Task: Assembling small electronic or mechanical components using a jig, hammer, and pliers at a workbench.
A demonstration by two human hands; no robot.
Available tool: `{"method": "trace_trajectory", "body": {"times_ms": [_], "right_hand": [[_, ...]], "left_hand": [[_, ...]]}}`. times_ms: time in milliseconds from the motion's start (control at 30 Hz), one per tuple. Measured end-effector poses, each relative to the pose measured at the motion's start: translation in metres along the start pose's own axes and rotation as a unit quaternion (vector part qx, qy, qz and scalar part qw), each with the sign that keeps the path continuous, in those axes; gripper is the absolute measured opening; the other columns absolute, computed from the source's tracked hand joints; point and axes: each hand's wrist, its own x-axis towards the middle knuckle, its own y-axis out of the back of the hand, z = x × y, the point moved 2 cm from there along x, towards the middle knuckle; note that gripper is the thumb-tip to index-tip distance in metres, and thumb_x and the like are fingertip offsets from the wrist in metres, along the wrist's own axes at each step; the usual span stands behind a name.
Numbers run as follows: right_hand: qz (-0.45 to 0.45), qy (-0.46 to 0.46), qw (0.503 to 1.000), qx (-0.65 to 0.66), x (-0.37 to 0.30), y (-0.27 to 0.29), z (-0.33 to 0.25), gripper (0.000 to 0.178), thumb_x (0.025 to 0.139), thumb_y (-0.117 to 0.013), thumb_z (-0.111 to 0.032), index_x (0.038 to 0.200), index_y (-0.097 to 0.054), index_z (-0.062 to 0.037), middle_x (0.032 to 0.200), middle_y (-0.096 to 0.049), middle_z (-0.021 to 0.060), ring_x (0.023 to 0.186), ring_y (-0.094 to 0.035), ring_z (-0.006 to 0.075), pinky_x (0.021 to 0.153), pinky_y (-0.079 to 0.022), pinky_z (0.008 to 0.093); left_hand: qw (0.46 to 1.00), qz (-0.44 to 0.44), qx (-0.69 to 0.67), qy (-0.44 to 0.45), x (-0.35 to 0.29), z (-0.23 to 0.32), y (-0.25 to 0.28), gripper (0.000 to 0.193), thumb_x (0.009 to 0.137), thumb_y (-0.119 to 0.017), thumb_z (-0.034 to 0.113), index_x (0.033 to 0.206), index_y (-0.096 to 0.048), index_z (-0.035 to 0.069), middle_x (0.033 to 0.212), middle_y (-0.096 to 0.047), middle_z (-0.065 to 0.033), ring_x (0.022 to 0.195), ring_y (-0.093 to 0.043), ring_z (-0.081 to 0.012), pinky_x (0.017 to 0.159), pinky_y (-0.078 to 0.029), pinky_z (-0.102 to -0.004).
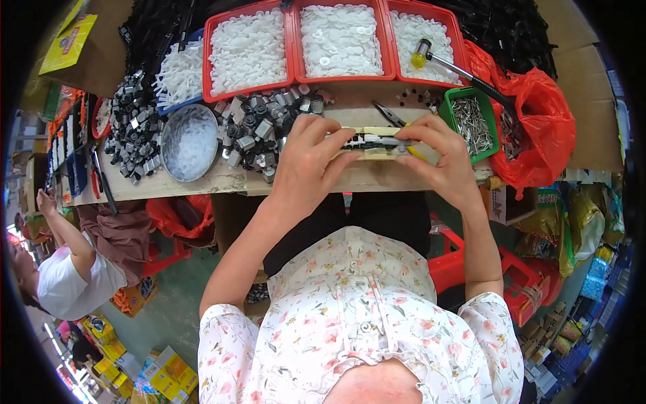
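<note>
Spanning the gap between the two hands, a long cream holder (pixel 378 155) was noted just in front of the middle red tray (pixel 344 79), on the wearer's side of it, over the counter (pixel 356 104); whether the counter was touched could not be told. Long axis: crosswise, roughly parallel with that tray's near wall. The left end was gripped by the fingers of the left hand (pixel 311 158), bent over the far edge, thumb at the near one; the right end was pinched likewise by the right hand (pixel 441 158). The holder was thus set directly between both sets of fingers, neither hand nearer. A white strip (pixel 372 140) was seen along its middle, left uncovered. About the middle red tray: small motors (pixel 252 128) heaped to its front left, pliers (pixel 387 112) to its front right, partly hidden, and a green tray (pixel 486 154) of metal pins (pixel 471 124) farther right.
</note>
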Motion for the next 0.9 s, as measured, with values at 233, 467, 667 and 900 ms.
{"method": "trace_trajectory", "body": {"times_ms": [233, 467, 667, 900], "right_hand": [[-0.018, -0.048, 0.999, -0.003, 0.001, -0.003, 0.017, 0.031, 0.074, -0.079, -0.004, 0.103, -0.069, 0.0003, 0.099, -0.063, 0.0104, 0.093, -0.064, 0.0247, 0.083, -0.050, 0.0347], [-0.031, -0.024, 0.999, -0.020, 0.009, -0.012, 0.018, 0.032, 0.073, -0.080, -0.003, 0.103, -0.069, -0.0013, 0.097, -0.060, 0.0095, 0.090, -0.062, 0.0245, 0.078, -0.050, 0.0339], [-0.024, -0.034, 0.999, -0.014, 0.008, -0.018, 0.019, 0.033, 0.072, -0.081, -0.006, 0.103, -0.070, -0.0020, 0.099, -0.058, 0.0087, 0.089, -0.060, 0.0228, 0.076, -0.049, 0.0324], [-0.013, -0.037, 0.999, 0.007, 0.004, -0.019, 0.022, 0.035, 0.075, -0.082, -0.012, 0.107, -0.070, -0.0034, 0.103, -0.057, 0.0094, 0.094, -0.059, 0.0240, 0.080, -0.049, 0.0339]], "left_hand": [[0.999, -0.013, 0.031, -0.019, 0.000, -0.011, -0.016, 0.025, 0.078, -0.078, 0.006, 0.101, -0.070, 0.000, 0.096, -0.064, -0.0100, 0.094, -0.057, -0.0305, 0.079, -0.050, -0.0396], [0.999, -0.014, 0.029, -0.023, 0.004, -0.011, -0.020, 0.025, 0.077, -0.077, 0.005, 0.100, -0.069, 0.000, 0.095, -0.063, -0.0106, 0.094, -0.057, -0.0311, 0.080, -0.049, -0.0409], [0.999, -0.010, 0.013, -0.031, 0.010, -0.009, -0.030, 0.021, 0.077, -0.078, 0.006, 0.096, -0.071, 0.003, 0.092, -0.062, -0.0095, 0.093, -0.057, -0.0300, 0.079, -0.050, -0.0407], [0.998, -0.002, 0.013, -0.057, 0.009, -0.014, -0.036, 0.020, 0.076, -0.076, 0.004, 0.095, -0.070, 0.003, 0.086, -0.061, -0.0082, 0.090, -0.057, -0.0280, 0.078, -0.049, -0.0399]]}}
